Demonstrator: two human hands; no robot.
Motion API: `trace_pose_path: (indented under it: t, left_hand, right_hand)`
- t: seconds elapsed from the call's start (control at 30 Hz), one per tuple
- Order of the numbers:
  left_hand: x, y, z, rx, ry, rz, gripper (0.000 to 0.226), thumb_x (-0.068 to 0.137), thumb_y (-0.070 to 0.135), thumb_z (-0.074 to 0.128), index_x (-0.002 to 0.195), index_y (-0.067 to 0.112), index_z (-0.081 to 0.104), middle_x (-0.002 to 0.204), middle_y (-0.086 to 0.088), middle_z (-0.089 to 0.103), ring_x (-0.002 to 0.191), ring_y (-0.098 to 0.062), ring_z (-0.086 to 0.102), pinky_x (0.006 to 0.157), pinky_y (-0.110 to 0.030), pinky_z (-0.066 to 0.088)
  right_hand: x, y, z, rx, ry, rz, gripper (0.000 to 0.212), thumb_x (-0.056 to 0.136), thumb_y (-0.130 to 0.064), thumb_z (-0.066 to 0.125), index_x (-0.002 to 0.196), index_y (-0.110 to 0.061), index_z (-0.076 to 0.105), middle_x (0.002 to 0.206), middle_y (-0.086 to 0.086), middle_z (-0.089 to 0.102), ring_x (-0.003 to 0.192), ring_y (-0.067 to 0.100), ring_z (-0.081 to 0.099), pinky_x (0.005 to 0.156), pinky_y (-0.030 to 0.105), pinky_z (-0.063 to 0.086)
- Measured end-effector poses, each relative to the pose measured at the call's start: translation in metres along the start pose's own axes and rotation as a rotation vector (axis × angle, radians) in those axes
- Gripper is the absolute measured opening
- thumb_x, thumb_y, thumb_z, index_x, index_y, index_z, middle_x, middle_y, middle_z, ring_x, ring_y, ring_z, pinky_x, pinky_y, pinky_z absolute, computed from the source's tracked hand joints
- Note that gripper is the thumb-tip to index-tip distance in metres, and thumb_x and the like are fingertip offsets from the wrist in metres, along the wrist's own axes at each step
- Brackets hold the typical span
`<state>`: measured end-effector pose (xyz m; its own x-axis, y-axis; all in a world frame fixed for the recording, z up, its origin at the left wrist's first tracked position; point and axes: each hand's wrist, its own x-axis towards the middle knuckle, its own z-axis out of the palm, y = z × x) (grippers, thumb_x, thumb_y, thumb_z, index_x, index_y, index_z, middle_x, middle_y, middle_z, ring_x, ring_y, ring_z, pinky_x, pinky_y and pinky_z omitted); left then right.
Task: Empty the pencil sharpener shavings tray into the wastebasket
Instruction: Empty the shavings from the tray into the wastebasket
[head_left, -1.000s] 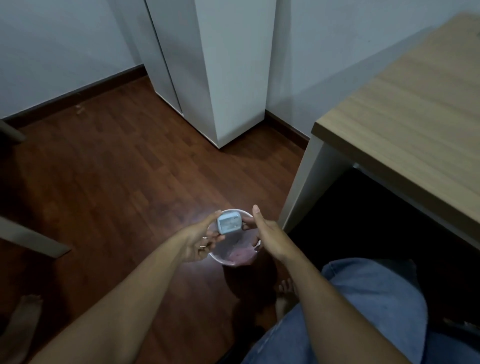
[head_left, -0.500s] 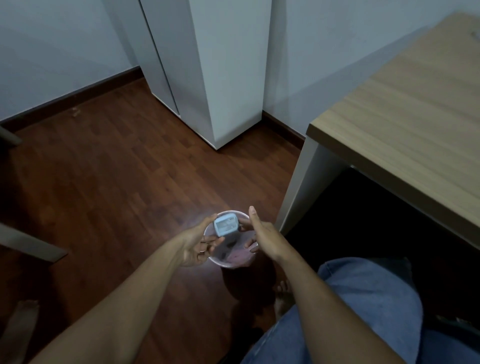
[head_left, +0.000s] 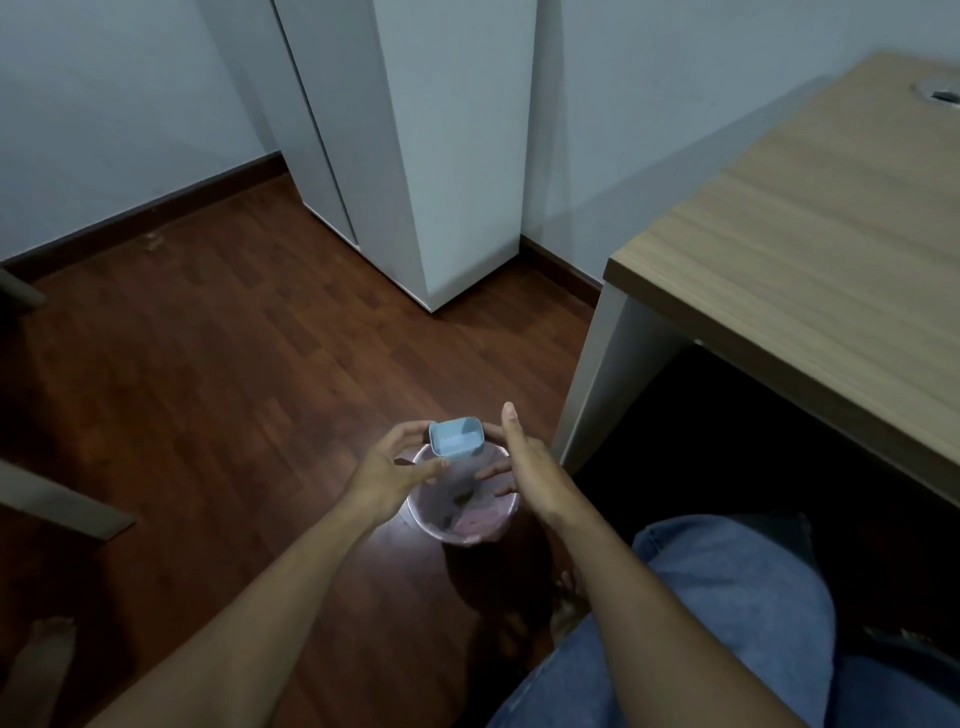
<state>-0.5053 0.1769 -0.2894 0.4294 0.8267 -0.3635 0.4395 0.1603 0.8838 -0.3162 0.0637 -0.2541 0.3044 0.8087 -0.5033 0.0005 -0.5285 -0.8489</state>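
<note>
A small light-blue shavings tray hangs over the far rim of a round translucent wastebasket standing on the floor. My left hand grips the tray at its left end, thumb beneath and fingers on top. The tray's open side faces up toward the camera. My right hand is flat with fingers straight, its fingertips touching the tray's right end. Inside the basket lie dark bits and a pinkish lining.
A wooden desk with a white leg stands at right, close to the basket. A white cabinet stands behind. Dark wood floor spreads left. My knee in jeans is at lower right; bare feet show near the basket.
The tray has tipped from facing up flat to tilted with its opening toward me. My right hand's fingers have straightened beside it. Both hands stay over the basket.
</note>
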Motion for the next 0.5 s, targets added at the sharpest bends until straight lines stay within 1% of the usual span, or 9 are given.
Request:
trace_pose_path:
  t: [0.07,0.13,0.17,0.23,0.3,0.33,0.4,0.47,0.5]
  left_hand:
    - [0.000,0.012,-0.005,-0.026,0.010,0.080,0.054,0.086,-0.003,0.091,0.136,0.009,0.071,0.136,-0.010,0.077,0.093,-0.017,0.076,0.068,-0.015,0.061]
    - [0.001,0.030,-0.013,-0.066,0.018,0.152,0.053,0.086,-0.002,0.091,0.133,0.012,0.072,0.136,-0.010,0.079,0.113,-0.025,0.073,0.083,-0.027,0.065]
    - [0.002,0.041,-0.019,-0.079,0.017,0.184,0.052,0.086,0.001,0.092,0.133,0.016,0.073,0.135,-0.008,0.080,0.118,-0.026,0.073,0.093,-0.039,0.065]
    - [0.001,0.065,-0.031,-0.080,0.018,0.260,0.052,0.087,0.008,0.093,0.132,0.027,0.074,0.136,-0.002,0.080,0.127,-0.034,0.073,0.106,-0.058,0.058]
    - [-0.003,0.094,-0.042,-0.075,0.020,0.350,0.053,0.087,0.015,0.094,0.132,0.034,0.074,0.138,0.002,0.079,0.128,-0.038,0.072,0.109,-0.063,0.056]
    - [-0.006,0.109,-0.046,-0.081,0.018,0.385,0.054,0.087,0.017,0.095,0.133,0.035,0.073,0.139,0.002,0.079,0.123,-0.038,0.074,0.108,-0.062,0.057]
    - [-0.011,0.140,-0.053,-0.115,0.013,0.425,0.061,0.084,0.018,0.095,0.138,0.033,0.070,0.140,-0.003,0.077,0.100,-0.030,0.076,0.098,-0.052,0.062]
    - [-0.017,0.168,-0.059,-0.125,-0.018,0.459,0.066,0.081,0.017,0.092,0.142,0.026,0.068,0.141,-0.008,0.076,0.081,-0.016,0.073,0.079,-0.029,0.065]
    - [-0.020,0.181,-0.061,-0.104,-0.024,0.480,0.064,0.083,0.012,0.090,0.143,0.021,0.069,0.142,-0.010,0.076,0.074,-0.010,0.072,0.070,-0.018,0.061]
  right_hand:
    - [-0.007,-0.012,0.000,-0.002,0.037,-0.077,0.078,0.104,-0.089,0.025,0.153,-0.046,0.068,0.138,-0.004,0.083,0.124,0.019,0.081,0.117,0.053,0.060]
    - [-0.014,-0.028,0.000,-0.034,0.084,-0.179,0.061,0.112,-0.073,0.038,0.154,-0.041,0.068,0.136,-0.007,0.082,0.121,0.014,0.080,0.116,0.052,0.061]
    - [-0.018,-0.037,0.000,-0.045,0.103,-0.244,0.052,0.115,-0.062,0.044,0.156,-0.038,0.066,0.139,-0.008,0.079,0.118,0.011,0.080,0.115,0.050,0.061]
    - [-0.025,-0.057,0.000,-0.069,0.145,-0.369,0.049,0.117,-0.046,0.053,0.163,-0.033,0.060,0.152,-0.014,0.068,0.118,0.013,0.080,0.113,0.046,0.063]
    - [-0.032,-0.077,-0.002,-0.111,0.177,-0.477,0.053,0.116,-0.043,0.057,0.168,-0.033,0.054,0.155,-0.017,0.062,0.115,0.017,0.080,0.110,0.044,0.063]
    - [-0.035,-0.089,-0.005,-0.130,0.187,-0.517,0.055,0.115,-0.044,0.057,0.169,-0.033,0.052,0.155,-0.018,0.061,0.114,0.018,0.080,0.108,0.045,0.063]
    - [-0.045,-0.112,-0.012,-0.156,0.201,-0.567,0.056,0.114,-0.047,0.057,0.169,-0.035,0.051,0.155,-0.017,0.061,0.113,0.017,0.079,0.107,0.044,0.063]
    - [-0.057,-0.136,-0.023,-0.205,0.206,-0.609,0.055,0.115,-0.048,0.055,0.169,-0.035,0.050,0.154,-0.014,0.062,0.113,0.016,0.078,0.107,0.043,0.064]
    - [-0.065,-0.148,-0.030,-0.243,0.210,-0.634,0.055,0.116,-0.048,0.055,0.169,-0.035,0.051,0.152,-0.012,0.064,0.114,0.016,0.078,0.106,0.043,0.064]
